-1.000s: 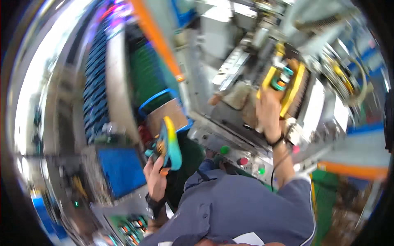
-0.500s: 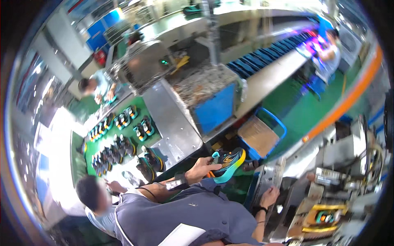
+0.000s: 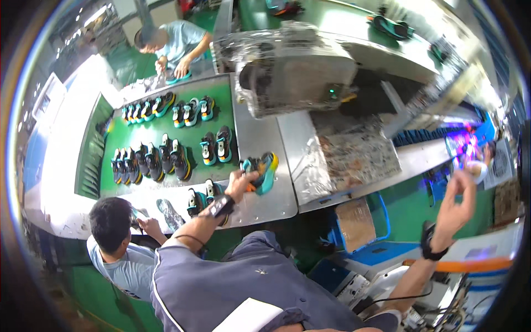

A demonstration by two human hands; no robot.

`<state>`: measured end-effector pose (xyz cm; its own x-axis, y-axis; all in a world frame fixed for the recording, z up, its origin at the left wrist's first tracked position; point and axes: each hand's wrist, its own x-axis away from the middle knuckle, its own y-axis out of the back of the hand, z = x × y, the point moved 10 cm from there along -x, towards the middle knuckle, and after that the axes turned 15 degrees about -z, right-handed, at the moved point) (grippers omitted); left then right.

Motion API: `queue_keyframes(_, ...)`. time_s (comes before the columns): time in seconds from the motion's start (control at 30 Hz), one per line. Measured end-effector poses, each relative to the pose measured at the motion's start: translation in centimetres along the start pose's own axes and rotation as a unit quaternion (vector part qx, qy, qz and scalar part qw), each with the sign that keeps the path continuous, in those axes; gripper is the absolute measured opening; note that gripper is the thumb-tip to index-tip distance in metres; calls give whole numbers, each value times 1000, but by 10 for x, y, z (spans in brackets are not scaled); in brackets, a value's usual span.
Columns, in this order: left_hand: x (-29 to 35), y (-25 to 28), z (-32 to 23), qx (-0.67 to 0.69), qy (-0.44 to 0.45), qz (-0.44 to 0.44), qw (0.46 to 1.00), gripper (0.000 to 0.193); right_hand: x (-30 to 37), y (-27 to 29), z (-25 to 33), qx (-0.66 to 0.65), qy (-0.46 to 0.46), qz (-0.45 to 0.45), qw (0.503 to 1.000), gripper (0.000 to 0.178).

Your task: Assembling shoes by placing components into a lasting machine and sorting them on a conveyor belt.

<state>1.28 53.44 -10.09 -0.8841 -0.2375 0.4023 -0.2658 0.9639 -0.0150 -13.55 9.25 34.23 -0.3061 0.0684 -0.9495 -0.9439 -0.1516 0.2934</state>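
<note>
My left hand is closed on a sneaker, black and teal with a yellow-orange heel, held over the metal table end. The sneaker is tilted on its side. My right hand is raised out to the right, fingers loosely curled with a gap to the thumb, and nothing shows in it. Nearest the left forearm, a pair of dark sneakers stands on the table edge. Several more dark sneakers with teal and orange soles stand in rows on the green surface.
A person works close on my left, beside a pale shoe-shaped piece. Another person handles a shoe across the table. A plastic-wrapped machine stands ahead. A blue-framed cart and an orange bar are to the right.
My view has turned left. My left hand has carried the sneaker over the metal table end. My right hand has lifted away from the machine on the right.
</note>
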Motion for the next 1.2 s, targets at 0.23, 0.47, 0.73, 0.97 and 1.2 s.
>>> queue_keyframes(0.23,-223,68,-1,75,-2,-225,971,36,-134,-254,153,-66,253,147,954,50)
queue_keyframes(0.47,-400,122,-21,-91,-61,-294,949,38,-145,-438,274,-111,460,228,851,77)
queue_keyframes(0.73,-468,122,-30,-310,-293,-304,852,72,-129,-530,306,-226,456,272,817,54)
queue_keyframes(0.97,-264,24,-67,25,-221,-32,974,40,-150,-497,267,-177,416,178,874,45)
queue_keyframes(1.2,14,-102,-87,42,-17,390,920,27,-226,-297,182,-331,101,15,938,37)
